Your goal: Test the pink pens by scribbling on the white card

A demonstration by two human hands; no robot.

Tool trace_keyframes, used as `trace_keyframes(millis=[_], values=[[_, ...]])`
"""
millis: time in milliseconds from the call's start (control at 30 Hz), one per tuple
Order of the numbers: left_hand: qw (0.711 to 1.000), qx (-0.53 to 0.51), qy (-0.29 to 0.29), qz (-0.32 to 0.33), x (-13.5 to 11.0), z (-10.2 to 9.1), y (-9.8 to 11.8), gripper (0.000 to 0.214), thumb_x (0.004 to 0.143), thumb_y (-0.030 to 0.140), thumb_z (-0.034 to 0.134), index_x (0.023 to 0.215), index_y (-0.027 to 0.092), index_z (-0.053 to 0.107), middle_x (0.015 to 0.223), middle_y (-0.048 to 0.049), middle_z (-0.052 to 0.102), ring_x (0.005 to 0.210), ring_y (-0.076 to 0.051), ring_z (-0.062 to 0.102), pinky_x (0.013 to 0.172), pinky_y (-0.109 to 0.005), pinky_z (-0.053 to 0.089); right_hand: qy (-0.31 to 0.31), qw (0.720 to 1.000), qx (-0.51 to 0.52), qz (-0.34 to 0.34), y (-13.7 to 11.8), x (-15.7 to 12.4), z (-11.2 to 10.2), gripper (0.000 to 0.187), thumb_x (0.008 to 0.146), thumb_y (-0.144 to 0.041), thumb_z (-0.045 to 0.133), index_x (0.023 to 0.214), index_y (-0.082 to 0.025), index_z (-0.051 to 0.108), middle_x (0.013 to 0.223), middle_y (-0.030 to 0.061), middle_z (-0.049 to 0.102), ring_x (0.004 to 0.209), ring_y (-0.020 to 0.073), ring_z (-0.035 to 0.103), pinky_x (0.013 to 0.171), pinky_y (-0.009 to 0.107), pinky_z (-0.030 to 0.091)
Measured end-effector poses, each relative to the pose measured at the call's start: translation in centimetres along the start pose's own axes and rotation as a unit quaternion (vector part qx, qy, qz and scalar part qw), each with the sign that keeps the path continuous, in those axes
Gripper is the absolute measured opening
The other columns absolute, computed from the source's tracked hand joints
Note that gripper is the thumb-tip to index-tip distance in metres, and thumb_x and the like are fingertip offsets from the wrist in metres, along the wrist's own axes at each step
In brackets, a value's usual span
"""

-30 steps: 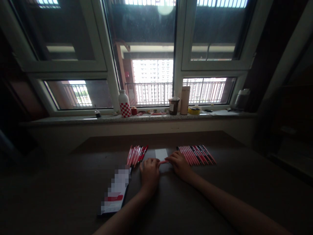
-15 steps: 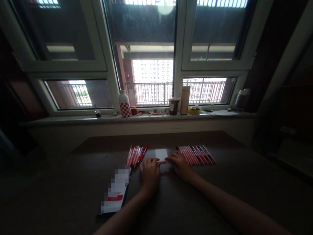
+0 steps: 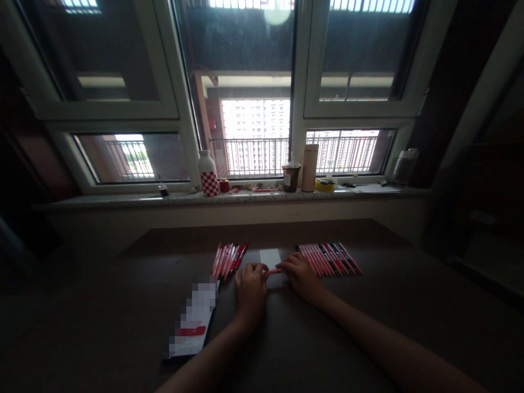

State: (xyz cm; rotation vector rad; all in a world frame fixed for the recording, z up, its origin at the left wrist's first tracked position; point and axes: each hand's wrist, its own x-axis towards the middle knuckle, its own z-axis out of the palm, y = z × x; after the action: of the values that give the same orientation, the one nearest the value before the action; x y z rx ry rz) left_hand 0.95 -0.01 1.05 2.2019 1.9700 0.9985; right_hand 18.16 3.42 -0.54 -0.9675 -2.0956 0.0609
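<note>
My left hand and my right hand rest on the dark table and together pinch a red pen held level between them, one hand at each end. Just behind the pen lies a small white paper. A bunch of red pens lies to the left of my left hand. A longer row of red and dark pens lies right beside my right hand.
A flat box lies on the table at the front left. On the windowsill stand a red-and-white checked bottle, a dark cup, a tall flask, a yellow tape roll and papers.
</note>
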Motion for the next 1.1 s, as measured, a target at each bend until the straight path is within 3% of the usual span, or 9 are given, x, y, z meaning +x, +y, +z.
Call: trace_keyframes(millis=[167,367,1100], values=[[1.0,0.004,-0.001,-0.008,-0.01,0.15,-0.09,0.031,0.089,0.029,0.039,0.109,0.025,0.062,0.106,-0.0065,0.059,0.102,-0.021,0.05,0.094,-0.039,0.031,0.009,1.0,-0.006,-0.002,0.11,0.01,0.09,0.025,0.091,-0.014,0.047,0.104,-0.022,0.067,0.09,0.0071,0.062,0.094,0.0218,0.048,0.081,0.037,0.041],[1.0,0.022,-0.008,-0.003,0.04,0.3,-0.14,0.03,0.09,0.029,0.037,0.094,0.023,0.065,0.103,-0.0055,0.06,0.099,-0.02,0.051,0.094,-0.039,0.031,0.01,1.0,0.008,-0.002,0.07,-0.02,0.07,0.024,0.092,-0.015,0.047,0.104,-0.023,0.066,0.091,0.0065,0.061,0.094,0.0218,0.047,0.081,0.037,0.041],[1.0,-0.019,0.005,0.007,0.08,0.51,-0.49,0.022,0.086,0.021,0.043,0.089,0.02,0.065,0.104,-0.0054,0.058,0.103,-0.02,0.051,0.101,-0.043,0.028,-0.023,1.0,-0.007,0.004,0.16,-0.06,0.1,0.032,0.086,-0.003,0.046,0.103,-0.021,0.066,0.089,0.0059,0.061,0.094,0.0214,0.045,0.082,0.035,0.038]])
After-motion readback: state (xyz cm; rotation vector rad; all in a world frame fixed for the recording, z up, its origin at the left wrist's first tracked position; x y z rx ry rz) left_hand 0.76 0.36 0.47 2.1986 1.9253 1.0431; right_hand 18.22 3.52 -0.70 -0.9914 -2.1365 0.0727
